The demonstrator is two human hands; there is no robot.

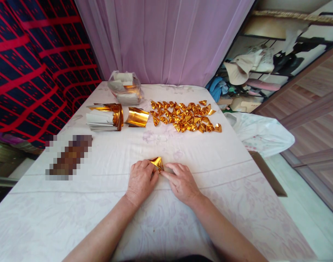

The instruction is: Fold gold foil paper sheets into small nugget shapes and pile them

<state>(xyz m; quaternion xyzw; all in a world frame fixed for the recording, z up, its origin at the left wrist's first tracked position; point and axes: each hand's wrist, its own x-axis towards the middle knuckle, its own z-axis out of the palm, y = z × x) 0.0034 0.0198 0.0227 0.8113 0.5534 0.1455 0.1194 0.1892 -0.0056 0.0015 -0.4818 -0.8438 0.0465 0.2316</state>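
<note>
Both hands, left (141,178) and right (182,181), pinch a small gold foil (157,162) against the surface (100,203), steadying it for creasing. Beyond them lie folded pieces (186,116) and foil stacks (115,116).

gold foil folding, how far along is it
Done: a spread of folded gold pieces lies at the far side of the table. In hand: left hand and right hand press one gold piece on the cloth. Left: a stack of unfolded foil sheets and a curled sheet.
</note>
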